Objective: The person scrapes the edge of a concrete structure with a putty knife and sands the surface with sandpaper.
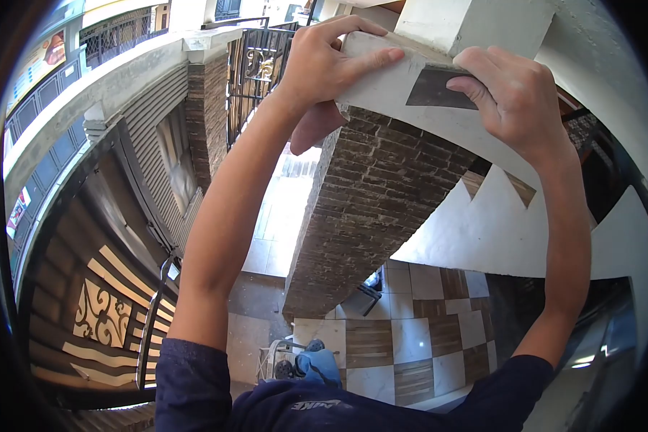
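Observation:
High in front of me, a white plastered ledge (381,79) tops a brown stacked-brick pillar (374,194). My left hand (331,61) is wrapped over its left corner, thumb along the front face and fingers over the top, partly hidden. A reddish-brown flap (317,128) hangs below my left wrist; what holds it is hidden. My right hand (515,97) is closed at the upper edge of the ledge. Its thumb presses a dark grey sheet that looks like sandpaper (439,88), which lies against the front face.
Far below is a checkered tile floor (410,342). Near my body are a blue cloth-like thing (320,366) and a pale metal frame (270,356). A dark ornamental gate (101,309) stands to the left, and a white jagged-edged panel (475,223) to the right.

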{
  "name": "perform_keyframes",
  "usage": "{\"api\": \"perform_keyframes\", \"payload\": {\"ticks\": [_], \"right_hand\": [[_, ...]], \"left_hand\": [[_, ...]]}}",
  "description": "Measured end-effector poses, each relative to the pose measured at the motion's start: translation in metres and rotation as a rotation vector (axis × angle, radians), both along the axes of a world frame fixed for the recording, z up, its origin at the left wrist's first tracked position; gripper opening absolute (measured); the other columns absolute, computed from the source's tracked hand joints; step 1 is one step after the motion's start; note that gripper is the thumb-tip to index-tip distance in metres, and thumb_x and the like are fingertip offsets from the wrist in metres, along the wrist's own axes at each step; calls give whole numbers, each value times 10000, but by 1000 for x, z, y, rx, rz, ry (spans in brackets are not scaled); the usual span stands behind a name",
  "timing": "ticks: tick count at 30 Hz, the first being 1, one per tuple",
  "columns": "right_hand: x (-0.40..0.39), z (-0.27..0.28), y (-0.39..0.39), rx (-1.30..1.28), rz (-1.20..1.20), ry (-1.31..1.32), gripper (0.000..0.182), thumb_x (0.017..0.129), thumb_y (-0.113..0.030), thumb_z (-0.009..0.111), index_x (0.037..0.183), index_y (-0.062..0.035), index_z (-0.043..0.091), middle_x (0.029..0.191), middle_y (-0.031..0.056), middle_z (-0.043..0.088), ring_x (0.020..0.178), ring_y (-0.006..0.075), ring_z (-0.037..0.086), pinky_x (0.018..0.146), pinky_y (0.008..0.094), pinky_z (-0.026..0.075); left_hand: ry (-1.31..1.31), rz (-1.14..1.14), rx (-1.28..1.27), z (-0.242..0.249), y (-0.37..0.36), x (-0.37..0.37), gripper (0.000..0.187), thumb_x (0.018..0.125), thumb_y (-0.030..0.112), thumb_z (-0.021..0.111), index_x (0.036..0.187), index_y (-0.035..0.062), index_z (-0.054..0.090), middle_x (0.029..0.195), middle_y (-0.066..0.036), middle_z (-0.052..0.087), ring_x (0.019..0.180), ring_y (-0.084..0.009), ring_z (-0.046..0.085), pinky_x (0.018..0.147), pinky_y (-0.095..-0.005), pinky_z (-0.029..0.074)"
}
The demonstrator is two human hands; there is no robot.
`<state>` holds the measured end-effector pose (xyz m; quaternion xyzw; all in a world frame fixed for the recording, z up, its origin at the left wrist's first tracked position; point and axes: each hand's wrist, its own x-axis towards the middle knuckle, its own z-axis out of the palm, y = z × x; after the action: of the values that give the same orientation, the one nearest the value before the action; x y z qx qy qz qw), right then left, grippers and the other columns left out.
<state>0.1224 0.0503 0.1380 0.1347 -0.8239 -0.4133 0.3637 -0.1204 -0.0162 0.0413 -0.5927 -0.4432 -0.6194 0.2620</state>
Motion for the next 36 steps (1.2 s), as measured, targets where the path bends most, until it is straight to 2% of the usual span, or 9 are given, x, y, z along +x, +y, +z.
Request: {"api": "perform_keyframes", "payload": {"ticks": [4,7,10,12,14,16,19,31,36], "right_hand": [[-3,0,-3,6,-6,-30,166,853,-230,725,958,-116,664,689,86,639,605,249,634,546,373,470],[0,-3,-3,-19,-12,-24,162,850,-219,725,958,-118,659,687,87,637,610,247,634,549,368,471],[5,-6,-1,-12,-41,-34,204,864,-219,716,943,-57,621,717,102,599,613,284,585,547,375,440],[12,-5,2,-82,-10,-52,205,872,-227,711,949,-56,629,739,121,617,635,309,591,565,383,452],[18,1,2,-78,26,-27,216,862,-245,724,923,-62,627,716,107,614,608,288,587,545,367,447],[21,7,2,3,53,35,230,853,-263,737,896,-67,624,693,93,611,581,266,584,526,351,441],[20,13,4,146,85,102,255,839,-291,757,857,-76,621,658,72,606,540,234,578,497,327,433],[7,1,19,349,132,186,425,762,-431,837,698,-96,583,555,8,581,416,123,536,406,229,393],[7,-6,31,319,188,213,428,739,-403,862,697,-87,576,544,-12,565,415,119,536,410,234,411]], "left_hand": [[0,24,22,-1,3,-1,501,780,538,789,1045,114,746,826,-105,740,731,-195,738,693,-319,604],[-128,-36,-87,-19,2,7,420,796,460,808,765,82,627,653,-14,569,608,-110,539,550,-303,421],[-787,-474,-392,-191,12,153,566,812,383,827,484,50,509,479,77,398,485,-24,341,407,-287,237],[-637,-356,-394,-145,-3,118,482,796,428,821,606,67,564,550,32,474,538,-68,430,468,-298,321],[-310,-142,-227,-33,-13,15,438,779,474,815,728,85,619,621,-12,550,590,-112,520,529,-309,404],[-162,-25,-110,-10,-6,7,447,763,519,808,850,102,674,692,-57,626,643,-157,609,590,-320,488],[-84,31,-36,-3,-1,4,548,738,587,799,1033,128,756,798,-125,740,721,-223,743,682,-336,613],[-113,210,-141,-43,-17,-17,587,810,417,796,1213,17,649,1290,-208,630,1132,-307,648,1051,-433,466],[-128,37,-186,-45,-12,-19,452,807,364,815,1079,19,708,1122,-179,707,1026,-245,688,931,-400,552]]}}
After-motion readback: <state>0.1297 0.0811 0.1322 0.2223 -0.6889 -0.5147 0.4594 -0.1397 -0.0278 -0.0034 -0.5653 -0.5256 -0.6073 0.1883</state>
